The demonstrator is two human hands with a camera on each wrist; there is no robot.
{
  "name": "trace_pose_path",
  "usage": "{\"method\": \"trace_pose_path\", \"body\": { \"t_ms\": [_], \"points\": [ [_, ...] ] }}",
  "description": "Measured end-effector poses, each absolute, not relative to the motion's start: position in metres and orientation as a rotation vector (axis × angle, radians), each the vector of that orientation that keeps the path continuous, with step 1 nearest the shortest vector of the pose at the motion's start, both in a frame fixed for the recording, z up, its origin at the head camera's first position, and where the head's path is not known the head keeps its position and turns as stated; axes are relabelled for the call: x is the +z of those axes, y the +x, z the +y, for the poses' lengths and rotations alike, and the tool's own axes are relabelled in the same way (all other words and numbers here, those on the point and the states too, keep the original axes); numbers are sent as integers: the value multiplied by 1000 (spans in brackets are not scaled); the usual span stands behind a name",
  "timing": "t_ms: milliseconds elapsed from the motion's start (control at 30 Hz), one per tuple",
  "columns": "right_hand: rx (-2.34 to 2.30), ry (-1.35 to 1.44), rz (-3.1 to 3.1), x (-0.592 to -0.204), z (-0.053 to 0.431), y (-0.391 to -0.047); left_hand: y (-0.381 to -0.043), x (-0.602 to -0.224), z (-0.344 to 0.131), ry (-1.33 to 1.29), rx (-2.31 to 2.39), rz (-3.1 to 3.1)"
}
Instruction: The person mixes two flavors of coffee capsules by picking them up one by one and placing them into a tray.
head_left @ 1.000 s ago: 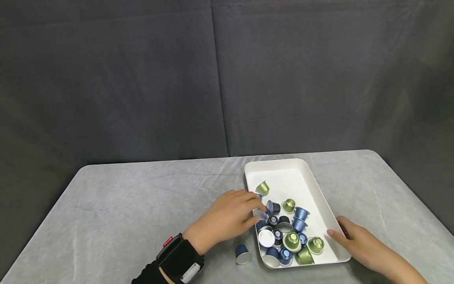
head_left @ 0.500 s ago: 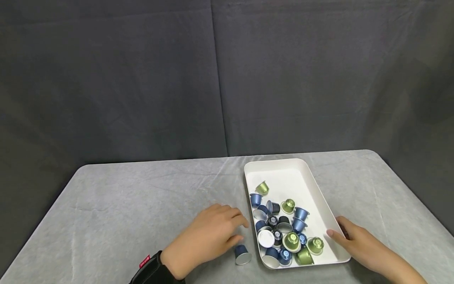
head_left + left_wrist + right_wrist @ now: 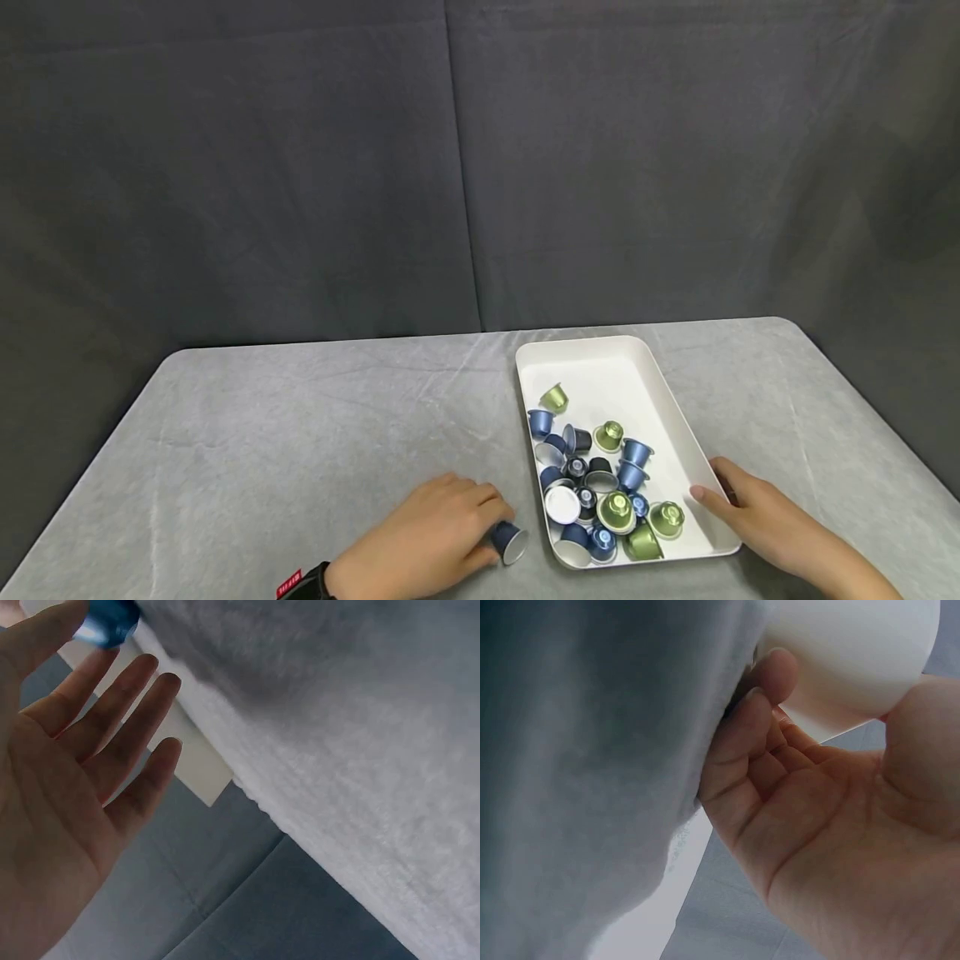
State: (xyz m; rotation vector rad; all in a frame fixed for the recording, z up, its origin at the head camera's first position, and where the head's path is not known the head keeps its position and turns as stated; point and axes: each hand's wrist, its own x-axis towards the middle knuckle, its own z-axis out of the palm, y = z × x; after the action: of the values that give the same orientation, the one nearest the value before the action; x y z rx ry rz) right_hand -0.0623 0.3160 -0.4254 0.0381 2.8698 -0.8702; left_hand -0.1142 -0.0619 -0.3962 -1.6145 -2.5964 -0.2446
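Observation:
Between its thumb and forefinger, my left hand (image 3: 431, 537) pinches a dark blue coffee capsule (image 3: 511, 543) on the table, left of the white tray (image 3: 607, 367). In the left wrist view that capsule (image 3: 109, 621) shows at the top edge, and the other fingers of the left hand (image 3: 75, 765) are spread loosely. My right hand (image 3: 772, 517) grips the tray's near right side, thumb over the rim. From the right wrist, the fingers of the right hand (image 3: 810, 802) are bent against the outside of the tray (image 3: 847, 652).
Several blue, black and green capsules lie jumbled in the tray's left and near part, among them a green capsule (image 3: 555, 398) and a white-lidded one (image 3: 562, 504). The grey cloth-covered table (image 3: 300, 417) ends at a dark curtain (image 3: 300, 183).
My left hand has drawn back from the tray toward the near left and taken hold of the dark blue capsule, which is now tipped slightly. The right hand and the tray stay put.

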Motion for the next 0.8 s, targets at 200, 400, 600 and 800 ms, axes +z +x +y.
{"method": "trace_pose_path", "body": {
  "t_ms": [200,400,600,800],
  "points": [
    [-881,33,2871,-427,316,-62,-114,-404,-62,-1649,-294,-2561],
    [-875,28,2873,-426,316,-61,-116,-408,-61,-1676,-288,-2465],
    [-865,30,2875,-425,317,-62,-116,-409,-59,-1679,-252,-2485],
    [-870,31,2867,-426,318,-62,-117,-409,-58,-1666,-234,-2498]
  ]
}}
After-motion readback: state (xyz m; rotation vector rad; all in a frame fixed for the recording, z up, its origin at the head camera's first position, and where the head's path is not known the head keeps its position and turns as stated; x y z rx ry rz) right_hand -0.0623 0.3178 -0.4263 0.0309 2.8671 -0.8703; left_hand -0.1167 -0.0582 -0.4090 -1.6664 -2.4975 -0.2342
